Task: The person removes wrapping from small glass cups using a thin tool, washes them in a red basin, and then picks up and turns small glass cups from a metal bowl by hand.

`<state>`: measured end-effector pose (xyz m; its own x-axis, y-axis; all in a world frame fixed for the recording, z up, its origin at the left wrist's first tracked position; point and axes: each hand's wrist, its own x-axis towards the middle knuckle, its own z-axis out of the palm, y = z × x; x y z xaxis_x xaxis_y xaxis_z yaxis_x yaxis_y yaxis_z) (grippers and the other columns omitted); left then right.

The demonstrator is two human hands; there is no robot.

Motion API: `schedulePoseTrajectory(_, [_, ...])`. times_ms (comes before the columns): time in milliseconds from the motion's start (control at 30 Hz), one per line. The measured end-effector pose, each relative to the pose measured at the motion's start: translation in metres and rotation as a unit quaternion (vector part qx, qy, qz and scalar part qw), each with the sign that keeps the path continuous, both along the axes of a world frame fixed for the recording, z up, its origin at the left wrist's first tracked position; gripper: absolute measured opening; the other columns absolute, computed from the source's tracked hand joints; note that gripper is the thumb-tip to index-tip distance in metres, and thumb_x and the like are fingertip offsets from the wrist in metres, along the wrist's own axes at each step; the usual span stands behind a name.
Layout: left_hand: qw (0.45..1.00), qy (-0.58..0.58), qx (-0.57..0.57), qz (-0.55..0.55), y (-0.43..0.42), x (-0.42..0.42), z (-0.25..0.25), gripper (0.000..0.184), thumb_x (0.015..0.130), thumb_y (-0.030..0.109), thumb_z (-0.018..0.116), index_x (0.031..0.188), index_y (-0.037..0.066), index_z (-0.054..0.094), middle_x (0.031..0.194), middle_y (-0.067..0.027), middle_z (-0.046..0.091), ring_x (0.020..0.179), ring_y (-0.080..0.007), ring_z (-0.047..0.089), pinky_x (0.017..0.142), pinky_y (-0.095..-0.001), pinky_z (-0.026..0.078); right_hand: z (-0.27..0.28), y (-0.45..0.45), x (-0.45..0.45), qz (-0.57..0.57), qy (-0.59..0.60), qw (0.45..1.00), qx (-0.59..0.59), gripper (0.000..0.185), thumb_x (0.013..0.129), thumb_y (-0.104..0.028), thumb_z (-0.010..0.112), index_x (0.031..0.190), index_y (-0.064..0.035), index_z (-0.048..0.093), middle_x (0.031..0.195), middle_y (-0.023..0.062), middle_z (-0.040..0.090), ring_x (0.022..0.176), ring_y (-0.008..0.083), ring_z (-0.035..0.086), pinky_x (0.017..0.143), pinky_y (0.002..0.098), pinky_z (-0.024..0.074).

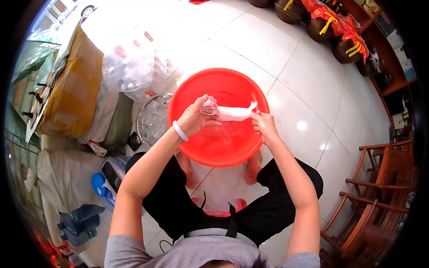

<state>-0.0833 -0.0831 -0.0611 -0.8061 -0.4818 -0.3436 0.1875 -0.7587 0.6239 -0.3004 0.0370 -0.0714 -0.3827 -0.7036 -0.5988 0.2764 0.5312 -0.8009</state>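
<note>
My left hand (195,117), with a white band on its wrist, is closed around a clear ridged glass piece (209,106) over the red basin (219,161). A white, cloth-like length (234,114) runs from the glass toward my right hand (265,125). The fingers of my right hand pinch its narrow far end, where a thin strip sticks up. Whether part of the white length sits inside the glass cannot be made out. Below both hands, the red basin seems to hold some water.
A metal bowl of clear glassware (154,118) stands left of the basin. Beyond it are plastic bags (129,67) and a taped cardboard box (80,85). Wooden chairs (371,192) stand at right, dark jars (319,29) at upper right. Blue water bottles (78,223) lie lower left.
</note>
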Motion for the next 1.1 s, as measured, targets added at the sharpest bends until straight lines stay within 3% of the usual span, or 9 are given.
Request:
schedulePoseTrajectory(67, [0.999,-0.027,-0.033,0.001,0.0,-0.002,0.008,0.039,0.094,0.041,0.043,0.096,0.005,0.058,0.087,-0.0105,0.062,0.079,-0.0234,0.061,0.073,-0.0384,0.053,-0.04,-0.003,-0.001,0.137,0.267,0.954,0.02,0.039,0.08,-0.041,0.061,0.089,-0.0031,0.062,0.069,0.0086,0.063,0.062,0.0206,0.061,0.058,0.033,0.0472])
schedulePoseTrajectory(133, [0.98,-0.134,-0.144,0.003,-0.001,-0.002,0.014,0.038,0.094,0.036,0.043,0.095,0.002,0.059,0.084,-0.0104,0.061,0.076,-0.0217,0.061,0.067,-0.0357,0.052,-0.041,0.004,0.017,0.15,0.41,0.899,-0.04,0.037,0.083,-0.043,0.057,0.089,-0.0064,0.063,0.077,0.0136,0.065,0.071,0.0287,0.064,0.064,0.039,0.0488])
schedulePoseTrajectory(167, [0.98,-0.137,-0.143,0.0,-0.004,-0.001,0.015,0.038,0.094,0.036,0.043,0.095,0.002,0.059,0.084,-0.0104,0.061,0.076,-0.0217,0.061,0.067,-0.0357,0.052,-0.036,0.004,0.022,0.148,0.407,0.901,-0.038,0.037,0.083,-0.043,0.057,0.089,-0.0064,0.063,0.077,0.0136,0.065,0.071,0.0287,0.064,0.064,0.039,0.0488])
schedulePoseTrajectory(233, [0.961,-0.172,-0.192,-0.106,-0.012,0.003,0.016,0.037,0.094,0.033,0.043,0.095,-0.001,0.059,0.082,-0.0097,0.061,0.074,-0.0193,0.06,0.063,-0.0321,0.049,-0.028,0.003,0.027,0.231,0.433,0.869,-0.063,0.029,0.085,-0.037,0.054,0.089,-0.0093,0.064,0.08,0.0127,0.066,0.076,0.0317,0.063,0.065,0.0413,0.049])
schedulePoseTrajectory(400, [0.935,-0.191,-0.259,-0.15,-0.016,0.01,0.026,0.037,0.095,0.031,0.042,0.093,-0.002,0.059,0.083,-0.0088,0.061,0.071,-0.0158,0.058,0.064,-0.0282,0.047,-0.025,-0.002,0.027,0.268,0.438,0.844,-0.157,0.024,0.085,-0.03,0.054,0.088,-0.009,0.065,0.08,0.0107,0.066,0.074,0.0298,0.063,0.064,0.0398,0.0496])
schedulePoseTrajectory(567, [0.952,-0.189,-0.226,-0.081,-0.017,0.013,0.028,0.036,0.094,0.032,0.044,0.094,-0.001,0.059,0.085,-0.0094,0.061,0.07,-0.0159,0.056,0.065,-0.0287,0.048,-0.019,-0.002,0.031,0.292,0.416,0.826,-0.243,0.023,0.083,-0.028,0.056,0.085,-0.0089,0.068,0.079,0.0105,0.066,0.072,0.0281,0.063,0.062,0.037,0.0497])
schedulePoseTrajectory(733, [0.956,-0.185,-0.22,-0.055,-0.017,0.01,0.022,0.035,0.094,0.032,0.047,0.094,0.0,0.058,0.085,-0.0095,0.061,0.072,-0.0169,0.057,0.066,-0.0289,0.048,-0.015,0.0,0.038,0.233,0.299,0.891,-0.249,0.023,0.083,-0.026,0.059,0.089,-0.0068,0.069,0.076,0.0116,0.066,0.069,0.0252,0.064,0.062,0.0333,0.0492])
schedulePoseTrajectory(1100, [0.984,-0.084,-0.157,-0.027,-0.021,0.015,0.018,0.035,0.095,0.031,0.045,0.097,-0.001,0.057,0.085,-0.0121,0.062,0.068,-0.0184,0.059,0.059,-0.0303,0.049,-0.017,-0.001,0.039,0.17,0.252,0.906,-0.296,0.022,0.084,-0.02,0.061,0.092,-0.001,0.067,0.074,0.0147,0.065,0.063,0.0191,0.063,0.057,0.0285,0.0466])
